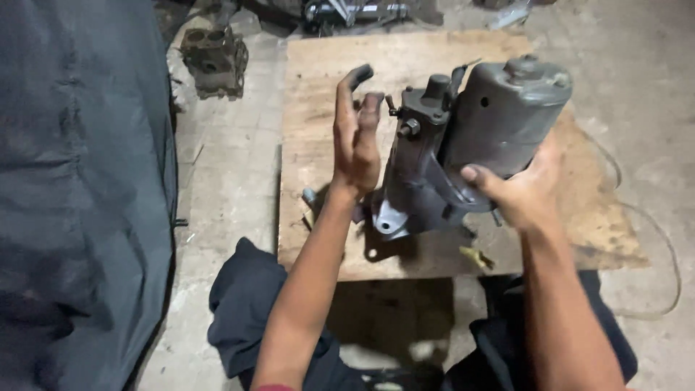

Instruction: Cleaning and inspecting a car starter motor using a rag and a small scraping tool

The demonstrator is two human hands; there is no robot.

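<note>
The right hand alone gripped the heavy motor, tilted above the board's near edge; the left hand hovered open beside it. It could easily slip and drop.

1. The starter motor is metal: its round housing is a dull, matt grey with a greasy film, and the cast end near the person looks rougher and darker.
2. The board under it is bare wood, pale, unfinished and stained (dark blotches toward the right edge).
3. The floor is rough, dusty concrete.
4. The engine block at far left is dark, rusty cast metal.
5. The cover on the left is matt grey cloth.
6. The left hand has fingertips blackened with grease.
</note>
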